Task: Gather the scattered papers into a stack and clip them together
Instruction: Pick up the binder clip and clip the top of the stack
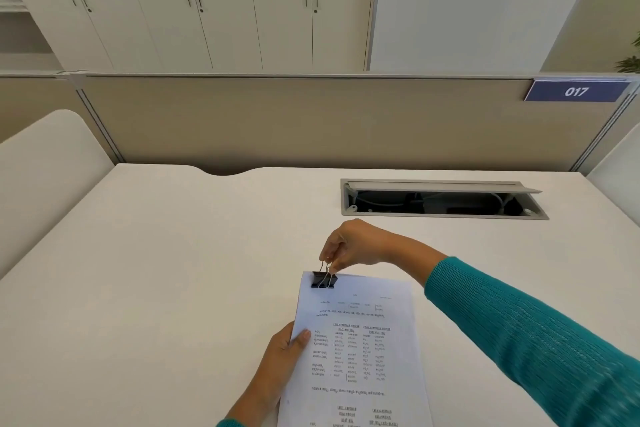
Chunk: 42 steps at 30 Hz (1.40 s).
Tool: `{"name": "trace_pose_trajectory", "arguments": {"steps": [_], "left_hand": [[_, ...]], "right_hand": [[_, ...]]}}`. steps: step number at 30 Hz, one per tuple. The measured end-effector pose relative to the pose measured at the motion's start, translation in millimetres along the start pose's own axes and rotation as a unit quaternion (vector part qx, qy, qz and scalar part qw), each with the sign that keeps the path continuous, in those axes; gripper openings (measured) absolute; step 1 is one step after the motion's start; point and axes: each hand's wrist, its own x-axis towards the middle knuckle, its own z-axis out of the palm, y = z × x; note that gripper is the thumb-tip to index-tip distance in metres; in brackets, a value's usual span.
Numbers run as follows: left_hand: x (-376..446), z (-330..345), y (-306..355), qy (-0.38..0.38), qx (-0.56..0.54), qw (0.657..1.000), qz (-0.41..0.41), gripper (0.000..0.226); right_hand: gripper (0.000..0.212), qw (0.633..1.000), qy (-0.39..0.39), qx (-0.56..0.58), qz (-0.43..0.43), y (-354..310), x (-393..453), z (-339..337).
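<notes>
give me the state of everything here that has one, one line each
papers: gathered in one stack, held up off the desk
binder clip: clamped on the stack's top left corner, wire handles pinched together
right hand: pinching the clip handles
left hand: gripping the stack's left edge, thumb on top
cable tray lid: open, cables visible inside
cabinet doors: closed

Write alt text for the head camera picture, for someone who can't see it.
A right hand pinches the wire handles of a black binder clip on the top left corner of a paper stack, while the left hand holds the stack's left edge over a white desk.
</notes>
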Motion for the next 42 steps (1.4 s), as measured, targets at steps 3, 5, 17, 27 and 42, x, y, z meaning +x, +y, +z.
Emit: {"name": "trace_pose_trajectory", "arguments": {"steps": [3,5,17,27,42], "left_hand": [[0.1,-0.6,0.1,-0.002,-0.002,1.000,0.003,0.020],[0.4,-1.3,-0.3,-0.004,-0.001,1.000,0.002,0.020],[4.6,-4.3,5.9,0.008,-0.049,0.999,-0.003,0.021],[32.2,-11.3,49.7,0.069,-0.060,0.995,0.034,0.021],[6.7,-39.9,12.4,0.203,0.135,0.969,-0.030,0.029]], "right_hand": [[0.039,1.000,-0.028,-0.003,0.008,2.1,2.5,-1.8],[0.045,0.999,-0.040,-0.008,0.016,6.2,1.0,-0.6],[0.074,0.904,0.253,0.256,0.231,92.1,-104.5,75.2],[0.091,0.917,0.031,0.364,0.162,85.8,-155.4,150.7],[0.045,0.911,0.151,0.302,0.238,52.9,-101.6,176.4]]}}
